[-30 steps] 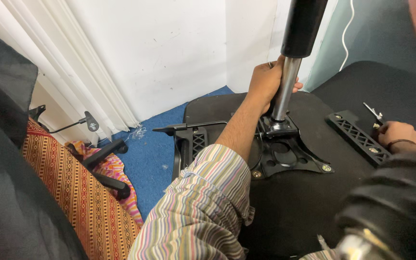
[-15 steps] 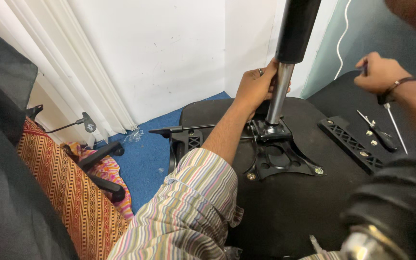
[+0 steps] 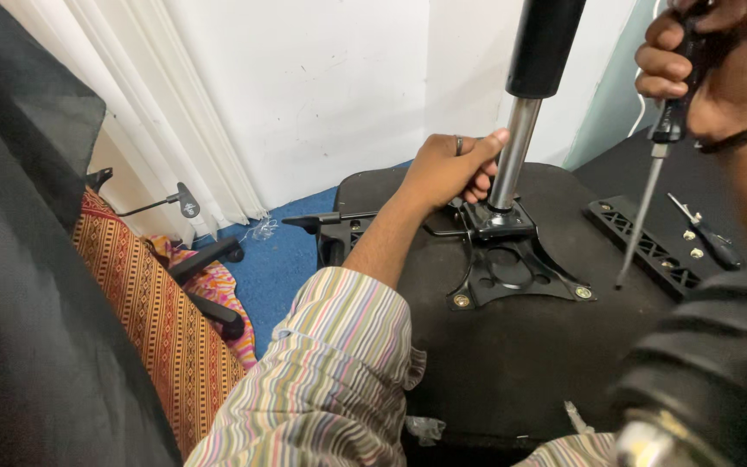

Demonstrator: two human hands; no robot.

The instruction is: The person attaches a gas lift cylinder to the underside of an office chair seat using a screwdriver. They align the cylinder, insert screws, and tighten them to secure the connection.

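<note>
Above the seat base [image 3: 512, 363], right hand [image 3: 719, 69] now lifts a screwdriver [image 3: 650, 190]; left hand [image 3: 451, 169] still clasps the cylinder [image 3: 516, 156].

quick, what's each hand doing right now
Left hand: closed around the metal post of the chair mechanism.
Right hand: closed on a screwdriver, tip pointing down.

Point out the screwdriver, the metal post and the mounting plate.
screwdriver [image 3: 646, 207]: head view, middle of its shaft.
metal post [image 3: 513, 160]: head view, shiny lower section.
mounting plate [image 3: 512, 275]: head view, flat black centre.
</note>
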